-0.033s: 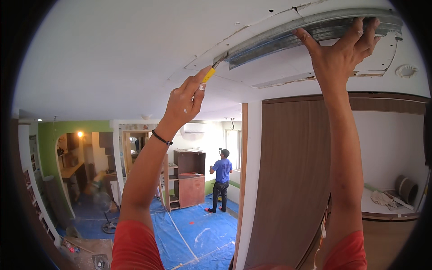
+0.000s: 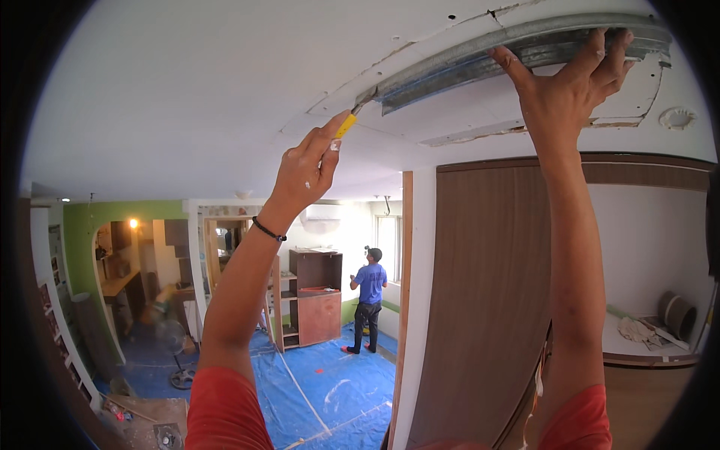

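Overhead, a long grey metal channel [image 2: 442, 84] lies along a cut opening in the white ceiling [image 2: 187, 97]. My right hand [image 2: 566, 94] reaches up to it, thumb and fingers spread along the channel and gripping it; some fingertips are hidden behind its edge. Closed in my left hand [image 2: 306, 166] is a yellow-handled knife [image 2: 346, 125] with a narrow metal blade. The blade tip is at the left end of the channel, by the ceiling cut. Whether it touches the metal or the board, I cannot tell.
A brown wood-panelled cabinet [image 2: 487, 300] rises below my right arm. Across the room, another person [image 2: 370, 292] in a blue shirt stands beside a wooden shelf unit [image 2: 319, 319]. Blue sheeting [image 2: 337, 390] covers the floor. A standing fan [image 2: 172, 337] is at left, and a round ceiling hole [image 2: 677, 118] at right.
My left hand and the knife have shifted very slightly down and left. My right hand stays on the channel in the same place.
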### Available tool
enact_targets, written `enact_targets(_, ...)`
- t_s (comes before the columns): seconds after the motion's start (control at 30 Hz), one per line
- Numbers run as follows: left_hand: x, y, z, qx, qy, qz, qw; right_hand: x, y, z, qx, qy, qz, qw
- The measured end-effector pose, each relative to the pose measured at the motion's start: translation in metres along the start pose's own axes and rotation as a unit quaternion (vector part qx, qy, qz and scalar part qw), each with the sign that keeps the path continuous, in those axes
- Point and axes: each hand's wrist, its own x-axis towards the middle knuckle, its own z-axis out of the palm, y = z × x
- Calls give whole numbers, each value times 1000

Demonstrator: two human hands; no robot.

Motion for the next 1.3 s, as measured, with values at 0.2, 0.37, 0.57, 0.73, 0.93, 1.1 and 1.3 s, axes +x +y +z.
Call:
enact_targets(0.2,-10,-9,4,18,22,0,1000,4,12,12,-37,47,1,998)
enact_targets(0.37,-2,67,-31,-9,29,30,999,11,9,11,183,95,23,978)
enact_targets(0.57,111,175,-14,-141,110,166,970,15,5,-7,13,21,-1,1000)
enact_targets(0.73,165,220,-14,-169,63,186,966,8,16,14,10,69,-40,997)
enact_targets(0.93,201,228,0,-183,95,273,940,4,10,8,-15,-17,-52,998)
enact_targets(1.1,212,232,1,-200,56,240,948,0,10,17,31,41,-43,998)
enact_targets(1.3,214,253,-21,-187,-30,134,973,10,3,12,57,19,-7,998)
